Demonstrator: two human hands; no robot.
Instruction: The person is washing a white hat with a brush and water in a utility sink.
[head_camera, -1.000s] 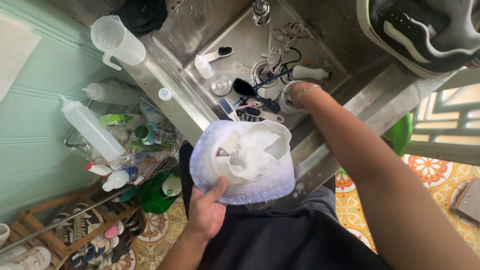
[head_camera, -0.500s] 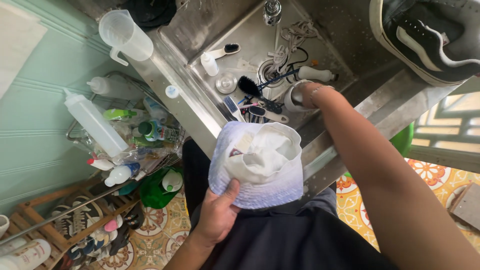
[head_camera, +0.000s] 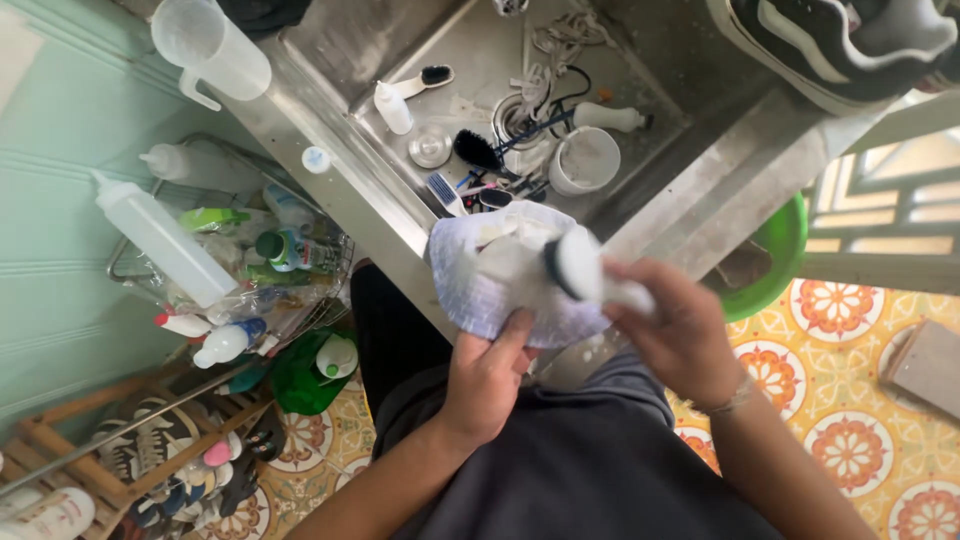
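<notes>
Above the sink (head_camera: 640, 215), brush (head_camera: 585, 272) head leftward against the hat (head_camera: 490, 285).

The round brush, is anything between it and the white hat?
Nothing visible. The right hand holds the round brush with its head right against the white hat, which the left hand grips from below.

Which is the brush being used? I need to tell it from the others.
Start at the steel sink and come toward the person, to the pale hat that the left hand holds at its edge. The right hand presses a round brush with a white handle onto it; the other brushes lie loose in the sink.
</notes>
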